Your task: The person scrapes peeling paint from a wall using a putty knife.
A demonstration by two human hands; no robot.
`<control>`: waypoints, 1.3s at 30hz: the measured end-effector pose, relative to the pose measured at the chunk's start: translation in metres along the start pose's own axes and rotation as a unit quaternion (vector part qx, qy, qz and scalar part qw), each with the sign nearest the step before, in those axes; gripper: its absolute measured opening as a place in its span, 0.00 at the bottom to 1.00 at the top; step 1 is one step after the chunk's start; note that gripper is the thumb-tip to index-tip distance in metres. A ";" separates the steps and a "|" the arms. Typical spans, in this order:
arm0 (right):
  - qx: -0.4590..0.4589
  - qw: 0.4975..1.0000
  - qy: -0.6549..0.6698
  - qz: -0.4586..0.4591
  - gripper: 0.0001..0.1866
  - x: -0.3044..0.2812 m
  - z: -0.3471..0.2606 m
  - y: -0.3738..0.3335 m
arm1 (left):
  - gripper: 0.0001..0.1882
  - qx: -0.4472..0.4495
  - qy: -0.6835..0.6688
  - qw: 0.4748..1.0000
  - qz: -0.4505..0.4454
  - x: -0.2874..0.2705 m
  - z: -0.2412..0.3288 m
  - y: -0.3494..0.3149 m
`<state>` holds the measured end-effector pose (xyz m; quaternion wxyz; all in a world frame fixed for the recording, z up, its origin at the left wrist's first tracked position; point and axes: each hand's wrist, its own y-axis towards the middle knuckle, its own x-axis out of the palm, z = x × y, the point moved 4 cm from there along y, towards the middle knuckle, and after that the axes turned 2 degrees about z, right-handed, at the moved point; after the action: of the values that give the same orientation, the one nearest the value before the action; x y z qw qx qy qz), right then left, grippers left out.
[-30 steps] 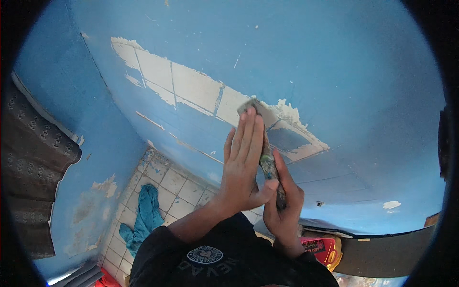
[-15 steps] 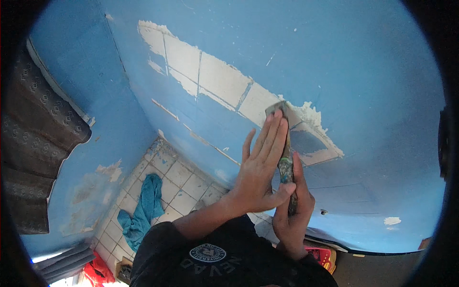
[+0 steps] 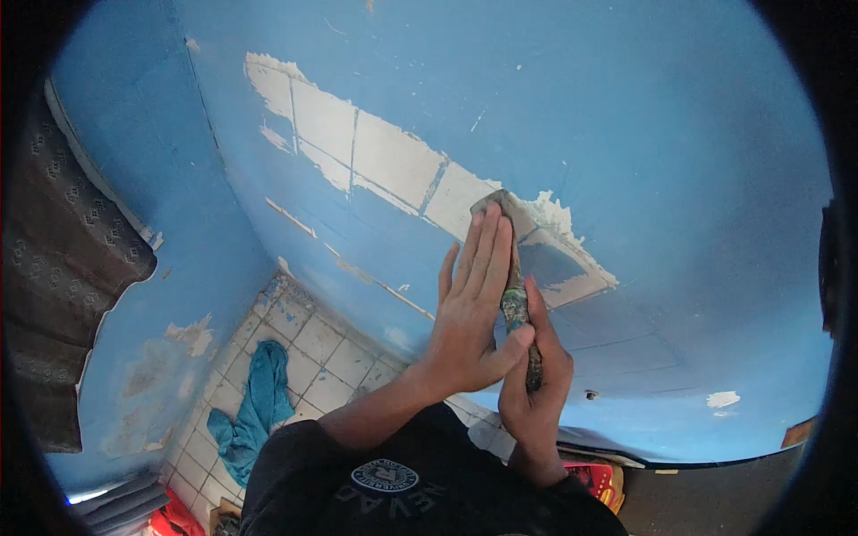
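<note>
My right hand (image 3: 541, 375) is wrapped round the worn, paint-spotted handle of a scraper (image 3: 516, 308). Its wide grey blade rests against the blue wall (image 3: 643, 161), at a strip of bare pale tiles (image 3: 393, 165) framed by ragged paint edges. My left hand (image 3: 466, 313) lies along the scraper with fingers stretched straight, their tips pressed on the blade and the thumb by the handle. Part of the shaft is hidden beneath the left fingers.
A dark patterned curtain (image 3: 63, 295) hangs at the left. On the tiled floor (image 3: 322, 348), strewn with paint flakes, lies a teal cloth (image 3: 259, 402). Red items (image 3: 174, 518) show at the lower left, and a red-and-yellow object (image 3: 603, 482) lies below my right arm.
The wall and both hands with the scraper sit slightly further left in the picture as the view shifts. Blade and hands keep nearly the same place on the bare tiles.
</note>
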<state>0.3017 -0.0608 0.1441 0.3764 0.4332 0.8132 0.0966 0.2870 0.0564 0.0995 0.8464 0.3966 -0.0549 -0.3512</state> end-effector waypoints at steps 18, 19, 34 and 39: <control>-0.017 1.000 0.021 0.014 0.27 0.004 0.013 0.004 | 0.48 0.024 0.060 0.998 0.024 -0.002 -0.005 -0.005; -0.019 1.000 0.021 0.013 0.26 0.002 0.013 0.002 | 0.48 0.023 0.041 0.999 0.026 0.000 -0.005 -0.006; 0.236 0.924 0.116 -0.277 0.28 0.049 0.116 -0.124 | 0.40 -0.292 0.061 0.949 -0.108 -0.040 -0.088 -0.184; 0.174 0.886 0.026 -0.429 0.30 0.064 0.117 -0.174 | 0.32 -0.521 0.001 0.831 -0.196 -0.070 -0.092 -0.263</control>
<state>0.2516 -0.1363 -0.0557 0.2786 0.0979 0.9330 -0.2059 0.1242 0.0438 -0.1363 0.8410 -0.1009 0.2158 -0.4858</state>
